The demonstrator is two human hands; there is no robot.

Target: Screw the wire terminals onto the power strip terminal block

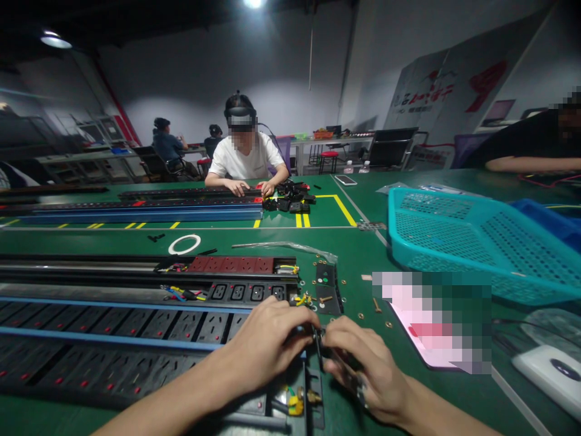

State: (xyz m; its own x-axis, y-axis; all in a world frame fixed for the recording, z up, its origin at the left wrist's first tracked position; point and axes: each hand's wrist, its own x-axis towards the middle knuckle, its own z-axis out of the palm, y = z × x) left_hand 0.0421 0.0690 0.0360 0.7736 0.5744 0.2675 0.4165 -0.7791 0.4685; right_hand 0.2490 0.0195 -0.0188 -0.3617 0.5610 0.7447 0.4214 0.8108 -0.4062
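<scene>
My left hand (276, 339) reaches over the end of a black power strip (213, 327) with blue edges, its thumb and fingers closed on a thin black end plate (318, 348). Against the plate's other side press the curled fingers of my right hand (370, 369). A dark item with a shiny metal end (362, 390) shows partly under that palm; its kind is hidden. Nearer to me lies another power strip (113, 369), with a slotted black end bracket (315, 393), a brass bolt and yellow-green wire at its end.
Brass screws (377, 305), washers and black plates (327, 274) lie beyond my hands. Right are a pink phone-like item (426, 342), a teal basket (454, 242) and a white device (549, 375). Opposite, a person (247, 157) handles another strip. A white ring (184, 244) lies mid-table.
</scene>
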